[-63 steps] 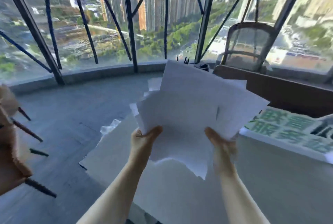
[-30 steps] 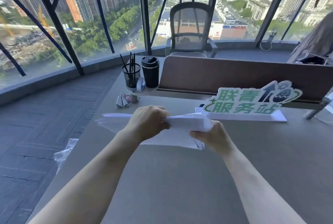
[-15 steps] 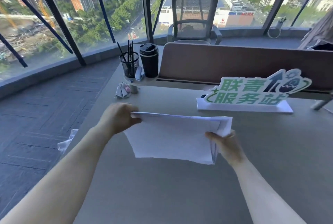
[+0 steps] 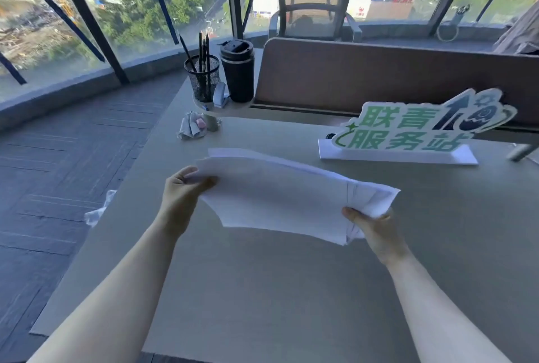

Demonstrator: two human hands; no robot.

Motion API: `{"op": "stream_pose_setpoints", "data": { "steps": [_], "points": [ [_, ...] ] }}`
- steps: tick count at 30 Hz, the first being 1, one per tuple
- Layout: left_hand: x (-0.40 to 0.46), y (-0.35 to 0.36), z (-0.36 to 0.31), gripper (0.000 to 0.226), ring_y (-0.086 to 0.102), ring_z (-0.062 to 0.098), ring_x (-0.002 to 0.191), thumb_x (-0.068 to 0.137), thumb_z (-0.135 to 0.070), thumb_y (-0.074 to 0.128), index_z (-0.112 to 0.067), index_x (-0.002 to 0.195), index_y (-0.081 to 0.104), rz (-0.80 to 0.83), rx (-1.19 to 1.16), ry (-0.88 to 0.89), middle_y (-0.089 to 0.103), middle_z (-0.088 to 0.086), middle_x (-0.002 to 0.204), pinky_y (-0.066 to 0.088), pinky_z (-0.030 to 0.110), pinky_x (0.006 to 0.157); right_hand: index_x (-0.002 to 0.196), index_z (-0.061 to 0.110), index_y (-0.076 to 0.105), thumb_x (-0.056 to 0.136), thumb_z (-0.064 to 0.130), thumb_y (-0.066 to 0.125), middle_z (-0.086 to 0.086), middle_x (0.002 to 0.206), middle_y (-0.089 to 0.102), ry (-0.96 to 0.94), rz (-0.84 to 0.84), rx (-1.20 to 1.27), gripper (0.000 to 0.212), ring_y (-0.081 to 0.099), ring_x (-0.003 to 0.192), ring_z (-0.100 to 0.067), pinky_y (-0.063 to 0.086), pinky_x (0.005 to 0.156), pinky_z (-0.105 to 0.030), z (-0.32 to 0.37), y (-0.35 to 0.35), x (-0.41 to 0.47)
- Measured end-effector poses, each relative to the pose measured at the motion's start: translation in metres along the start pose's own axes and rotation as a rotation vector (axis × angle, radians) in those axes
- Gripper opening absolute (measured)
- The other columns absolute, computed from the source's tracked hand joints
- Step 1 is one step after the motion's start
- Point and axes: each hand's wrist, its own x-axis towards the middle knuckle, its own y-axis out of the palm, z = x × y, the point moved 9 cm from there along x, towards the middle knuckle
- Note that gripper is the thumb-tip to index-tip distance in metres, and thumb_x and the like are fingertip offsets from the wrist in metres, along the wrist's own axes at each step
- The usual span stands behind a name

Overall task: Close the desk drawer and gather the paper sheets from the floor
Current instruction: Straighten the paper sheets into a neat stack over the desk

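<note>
Both hands hold the paper sheets (image 4: pixel 280 202) above the counter (image 4: pixel 262 289): left hand (image 4: pixel 182 190) pinches the far-left corner, right hand (image 4: pixel 372 227) grips the near-right end, long axis running left to right

matt white paper sheets (image 4: pixel 280 202), smooth matt desk (image 4: pixel 291 289), wire-mesh pen cup (image 4: pixel 202 78)

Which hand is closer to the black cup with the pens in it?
Left. The left hand is below the pen cup; the right hand is farther, toward the sign.
</note>
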Motion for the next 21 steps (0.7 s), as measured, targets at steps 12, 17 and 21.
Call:
{"op": "stream_pose_setpoints", "data": {
  "steps": [12,17,21],
  "points": [
    [0.015,0.003,0.049,0.026,0.066,0.006,0.079,0.07,-0.005,0.068,-0.021,0.09,0.071,-0.026,0.006,-0.028,0.075,-0.01,0.082,0.051,0.018,0.075,0.054,0.017,0.074,0.078,-0.003,0.071,-0.005,0.06,0.068,0.057,-0.038,-0.093,0.031,0.064,0.055,-0.009,0.055,0.071,-0.032,-0.042,0.002,-0.003],
    [0.013,0.031,0.072,0.036,0.069,0.014,0.083,0.062,-0.012,0.075,-0.007,0.098,0.072,0.136,0.172,-0.15,0.075,0.001,0.089,0.05,0.029,0.079,0.082,0.019,0.072,0.066,0.004,0.079,0.016,0.071,0.075,0.066,0.041,0.04,0.024,0.07,0.068,0.0,0.052,0.061,-0.013,-0.036,0.024,-0.007],
    [0.011,0.046,0.056,0.02,0.068,0.007,0.069,0.071,0.001,0.074,-0.013,0.086,0.073,0.092,0.133,-0.068,0.075,-0.009,0.072,0.054,0.022,0.067,0.094,0.025,0.066,0.074,-0.009,0.074,0.019,0.08,0.075,-0.09,-0.067,0.112,0.041,0.07,0.078,0.0,0.053,0.069,-0.015,-0.018,0.021,-0.006]
  ]
}}
